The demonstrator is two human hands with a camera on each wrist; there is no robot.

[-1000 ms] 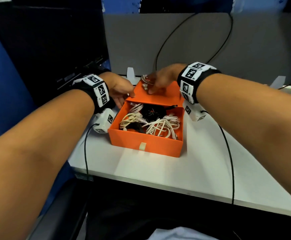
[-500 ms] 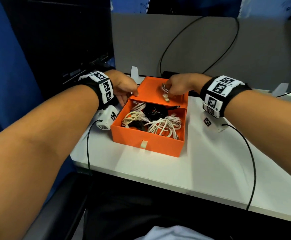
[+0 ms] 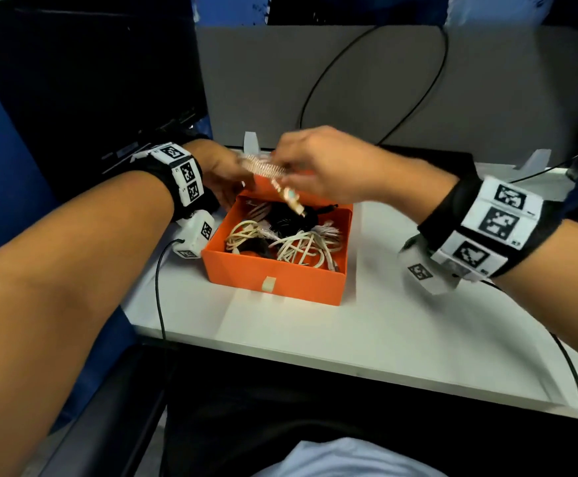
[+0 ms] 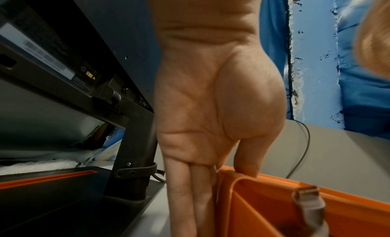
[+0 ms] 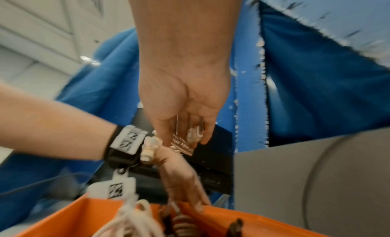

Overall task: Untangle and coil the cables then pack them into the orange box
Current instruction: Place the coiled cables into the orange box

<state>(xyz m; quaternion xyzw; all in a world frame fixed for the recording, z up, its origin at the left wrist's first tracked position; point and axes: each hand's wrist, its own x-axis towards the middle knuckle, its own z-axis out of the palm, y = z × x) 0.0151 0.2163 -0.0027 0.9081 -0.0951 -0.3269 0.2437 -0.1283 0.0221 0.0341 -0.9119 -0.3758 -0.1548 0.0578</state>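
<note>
White table [image 3: 401,339], with lots of bare top along the near edge and out to the right. Had a thin black wire [image 3: 158,304] hanging over the near edge on the left.

Next, farther in: orange box [image 3: 274,273], open, sitting close to the left edge of the table, with its long side running left to right. Held a loose pile of white cables [image 3: 301,249] and a black cable [image 3: 284,222] toward the back. Left no clear gap among them.

Behind that: lid [image 3: 260,189] standing up at the back of the box. Left hand [image 3: 219,173] at its left end, pinching the orange edge with the thumb on one side and the straight fingers [image 4: 190,199] close together on the other.

Right hand [image 3: 325,166] up above the back of the box, fingers curled and clamped on a small coiled cable [image 3: 263,168]. Lay stretched left to right, reaching over toward the left hand. Let its plug [image 3: 292,201] hang down over the box, tipped toward the near right. Looked blurry.

Farthest back: grey panel [image 3: 349,80] standing like a wall along the far edge, with a black cord [image 3: 418,98] looping over it. Dark monitor [image 3: 91,80] close on the left, crowding that side.
</note>
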